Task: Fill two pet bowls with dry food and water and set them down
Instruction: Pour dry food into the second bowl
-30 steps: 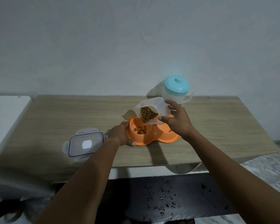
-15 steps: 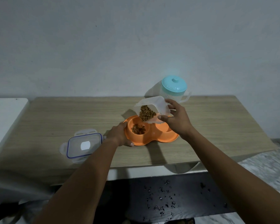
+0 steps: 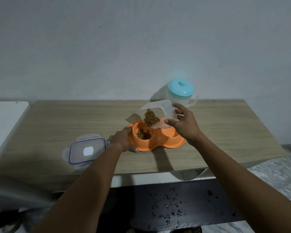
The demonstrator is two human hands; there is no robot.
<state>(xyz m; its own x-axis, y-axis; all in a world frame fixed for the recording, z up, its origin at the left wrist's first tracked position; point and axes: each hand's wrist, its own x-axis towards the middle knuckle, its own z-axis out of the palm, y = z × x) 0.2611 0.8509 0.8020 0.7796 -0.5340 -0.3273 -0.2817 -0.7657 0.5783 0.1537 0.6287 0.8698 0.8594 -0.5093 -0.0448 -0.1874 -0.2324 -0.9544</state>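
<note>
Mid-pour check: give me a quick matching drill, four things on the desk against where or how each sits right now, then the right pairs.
Things:
1. container
2. lid
3. jug
4. left hand

States:
A. at the back by the wall, capped in teal
B. tilted over the orange bowl, kibble sliding out
C. flat on the desk, left of the bowl
D. gripping the bowl's left rim

Pairs: 1-B, 2-C, 3-A, 4-D. The right hand holds the container.
</note>
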